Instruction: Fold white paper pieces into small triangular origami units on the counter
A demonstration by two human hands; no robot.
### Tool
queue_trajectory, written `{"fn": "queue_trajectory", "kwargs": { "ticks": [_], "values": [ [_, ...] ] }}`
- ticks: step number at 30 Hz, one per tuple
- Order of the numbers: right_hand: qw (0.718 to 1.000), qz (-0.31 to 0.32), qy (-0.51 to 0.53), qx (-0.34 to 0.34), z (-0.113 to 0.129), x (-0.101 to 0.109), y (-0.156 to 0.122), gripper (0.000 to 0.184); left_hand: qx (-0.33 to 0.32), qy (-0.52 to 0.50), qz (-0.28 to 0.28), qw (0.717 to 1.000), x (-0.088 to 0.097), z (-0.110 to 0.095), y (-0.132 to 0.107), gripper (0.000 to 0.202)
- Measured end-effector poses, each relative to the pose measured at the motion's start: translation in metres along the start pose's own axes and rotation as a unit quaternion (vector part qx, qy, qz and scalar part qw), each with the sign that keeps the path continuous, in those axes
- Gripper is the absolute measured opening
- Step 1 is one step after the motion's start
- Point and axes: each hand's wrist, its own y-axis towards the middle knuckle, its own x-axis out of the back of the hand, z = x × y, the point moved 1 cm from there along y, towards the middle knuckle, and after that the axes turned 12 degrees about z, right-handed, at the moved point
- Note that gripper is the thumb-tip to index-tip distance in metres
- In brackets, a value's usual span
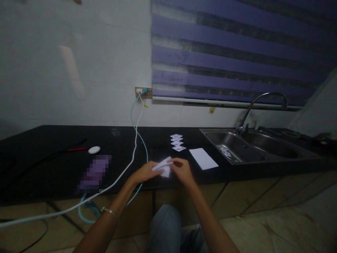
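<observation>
Head view: left hand (145, 172) and right hand (183, 170) pinch white paper (165, 171), visibly folded, angular, one edge raised.

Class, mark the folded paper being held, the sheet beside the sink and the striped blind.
Folded paper (166, 170): head view, lower part.
White sheet (203, 159): head view, center.
Striped blind (229, 54): head view, middle.

The dark, glossy surface (65, 135) carries four folded white papers (177, 143) in a close row, with a flat white sheet (204, 159) just to their right, beside the inset sink (265, 161). A white cable (135, 146) and a teal cable (146, 151) cross the middle. Further left lie a white oval object (94, 150) and, as far as the dimness allows, a slim red item (78, 149), with a blurred-out purplish patch (96, 172) nearer the edge.
</observation>
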Motion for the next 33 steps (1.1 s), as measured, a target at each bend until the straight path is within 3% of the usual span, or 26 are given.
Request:
{"fn": "queue_trajectory", "kwargs": {
  "ticks": [5, 10, 15, 19, 26, 33],
  "values": [
    [0.996, 0.015, 0.092, -0.002, -0.002, -0.002, 0.003, 0.066, 0.010, 0.040, -0.007, 0.999, 0.000, 0.005, 0.002, 0.047],
    [0.996, 0.055, 0.065, -0.040, -0.002, -0.005, 0.009, 0.033, 0.004, 0.054, -0.016, 0.998, -0.002, 0.003, 0.003, 0.046],
    [0.999, 0.001, -0.024, 0.033, 0.008, -0.004, 0.003, 0.043, -0.017, 0.035, -0.011, 0.999, -0.001, 0.001, 0.003, 0.043],
    [0.992, 0.042, -0.086, 0.084, 0.012, -0.005, -0.002, 0.019, -0.022, 0.020, -0.004, 1.000, 0.000, 0.001, 0.003, 0.044],
    [0.987, 0.045, -0.117, 0.099, 0.012, -0.007, 0.000, 0.006, -0.036, 0.001, 0.011, 0.999, -0.001, 0.001, 0.004, 0.044],
    [0.987, 0.029, -0.133, 0.087, 0.012, -0.004, 0.002, 0.011, -0.037, 0.002, 0.021, 0.999, 0.000, 0.007, 0.006, 0.042]
  ]
}}
